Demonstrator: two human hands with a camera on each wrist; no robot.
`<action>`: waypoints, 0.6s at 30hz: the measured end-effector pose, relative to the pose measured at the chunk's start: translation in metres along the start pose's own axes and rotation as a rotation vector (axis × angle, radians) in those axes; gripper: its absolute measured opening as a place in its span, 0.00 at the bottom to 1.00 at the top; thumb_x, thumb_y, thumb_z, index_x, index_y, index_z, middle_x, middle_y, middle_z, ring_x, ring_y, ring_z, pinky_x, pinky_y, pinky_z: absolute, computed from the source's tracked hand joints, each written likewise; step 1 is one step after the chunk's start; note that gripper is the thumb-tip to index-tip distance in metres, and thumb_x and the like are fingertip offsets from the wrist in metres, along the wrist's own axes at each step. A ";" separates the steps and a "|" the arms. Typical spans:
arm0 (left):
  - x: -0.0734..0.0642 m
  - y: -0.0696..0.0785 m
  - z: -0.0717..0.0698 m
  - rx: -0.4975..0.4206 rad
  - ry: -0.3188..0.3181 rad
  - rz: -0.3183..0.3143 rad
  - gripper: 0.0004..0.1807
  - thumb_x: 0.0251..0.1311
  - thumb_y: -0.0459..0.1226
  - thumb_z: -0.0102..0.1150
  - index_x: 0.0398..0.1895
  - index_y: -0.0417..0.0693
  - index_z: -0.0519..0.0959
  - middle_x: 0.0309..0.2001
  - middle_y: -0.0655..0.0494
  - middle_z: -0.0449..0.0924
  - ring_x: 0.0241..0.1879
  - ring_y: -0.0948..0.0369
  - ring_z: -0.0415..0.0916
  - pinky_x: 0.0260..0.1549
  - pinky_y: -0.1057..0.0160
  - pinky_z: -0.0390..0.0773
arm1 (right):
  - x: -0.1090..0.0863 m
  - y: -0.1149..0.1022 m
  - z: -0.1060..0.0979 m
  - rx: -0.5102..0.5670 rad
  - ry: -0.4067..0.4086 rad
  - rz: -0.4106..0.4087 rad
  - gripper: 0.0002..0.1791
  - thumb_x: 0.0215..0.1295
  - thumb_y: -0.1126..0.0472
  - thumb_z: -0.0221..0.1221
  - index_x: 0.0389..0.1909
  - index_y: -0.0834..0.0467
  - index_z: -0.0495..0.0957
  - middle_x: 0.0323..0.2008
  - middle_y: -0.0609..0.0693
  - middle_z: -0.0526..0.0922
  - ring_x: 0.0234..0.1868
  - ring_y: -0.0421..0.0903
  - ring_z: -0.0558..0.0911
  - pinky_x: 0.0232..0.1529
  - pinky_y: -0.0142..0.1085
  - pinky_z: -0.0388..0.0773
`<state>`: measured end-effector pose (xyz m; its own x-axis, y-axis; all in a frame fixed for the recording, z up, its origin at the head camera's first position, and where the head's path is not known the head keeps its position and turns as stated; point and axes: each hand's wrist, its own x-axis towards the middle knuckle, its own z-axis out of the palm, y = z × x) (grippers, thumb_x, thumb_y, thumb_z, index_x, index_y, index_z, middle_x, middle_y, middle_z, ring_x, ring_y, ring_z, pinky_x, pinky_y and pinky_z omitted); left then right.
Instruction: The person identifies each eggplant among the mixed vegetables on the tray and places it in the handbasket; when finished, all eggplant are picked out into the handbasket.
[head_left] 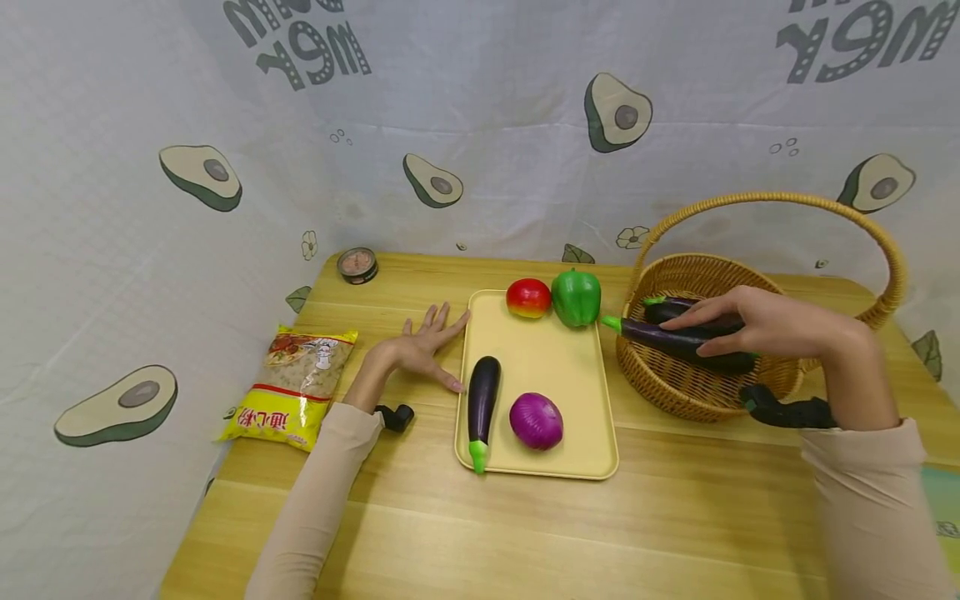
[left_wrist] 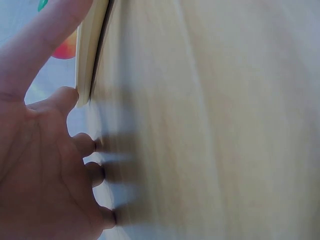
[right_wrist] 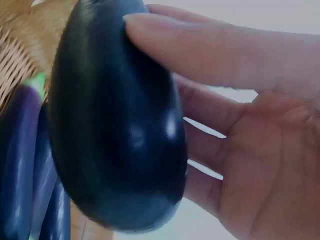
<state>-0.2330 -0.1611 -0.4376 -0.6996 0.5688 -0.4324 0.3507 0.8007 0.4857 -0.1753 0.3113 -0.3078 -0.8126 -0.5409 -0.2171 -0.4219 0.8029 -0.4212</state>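
My right hand [head_left: 776, 325] grips an eggplant [head_left: 648, 335] over the wicker basket [head_left: 645, 387], its green stem end pointing left past the basket's rim. In the right wrist view, thumb and fingers pinch this dark, glossy eggplant [right_wrist: 117, 125] from two sides. More eggplants [right_wrist: 17, 160] lie below it in the basket. My left hand [head_left: 420, 346] is spread beside the left edge of the yellow tray [head_left: 558, 358], its thumb and index fingertip right at the rim. On the tray lie one eggplant [head_left: 483, 400], a purple onion [head_left: 536, 421], a red-yellow fruit [head_left: 528, 297] and a green bell pepper [head_left: 576, 297].
A yellow bag of pasta [head_left: 296, 387] lies at the left of the wooden table [head_left: 480, 533]. A small round tin [head_left: 357, 265] stands at the back left corner. The basket's tall handle [head_left: 780, 198] arches up behind my right hand. A patterned cloth hangs behind the table.
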 end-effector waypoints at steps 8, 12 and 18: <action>0.001 -0.001 -0.001 -0.013 -0.007 0.005 0.71 0.55 0.58 0.75 0.84 0.63 0.27 0.81 0.44 0.09 0.80 0.47 0.05 0.74 0.32 0.16 | -0.013 0.031 0.004 0.012 0.034 -0.010 0.25 0.62 0.62 0.71 0.61 0.51 0.84 0.58 0.58 0.86 0.49 0.24 0.76 0.39 0.27 0.77; 0.000 0.000 -0.001 -0.014 -0.010 0.001 0.71 0.55 0.58 0.75 0.84 0.63 0.27 0.81 0.45 0.09 0.80 0.48 0.05 0.75 0.32 0.16 | -0.016 0.041 0.006 0.035 0.025 0.014 0.25 0.62 0.61 0.71 0.61 0.52 0.84 0.59 0.62 0.85 0.48 0.23 0.75 0.36 0.27 0.75; 0.000 -0.001 0.000 -0.004 -0.009 -0.002 0.71 0.55 0.59 0.74 0.84 0.64 0.27 0.81 0.44 0.09 0.80 0.47 0.06 0.75 0.32 0.17 | -0.018 0.049 0.009 0.083 0.018 0.052 0.25 0.63 0.66 0.69 0.62 0.61 0.82 0.59 0.68 0.82 0.35 0.30 0.72 0.29 0.31 0.69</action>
<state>-0.2335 -0.1615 -0.4385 -0.6950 0.5686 -0.4401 0.3467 0.8012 0.4876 -0.1775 0.3578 -0.3324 -0.8401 -0.4936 -0.2249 -0.3445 0.8058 -0.4817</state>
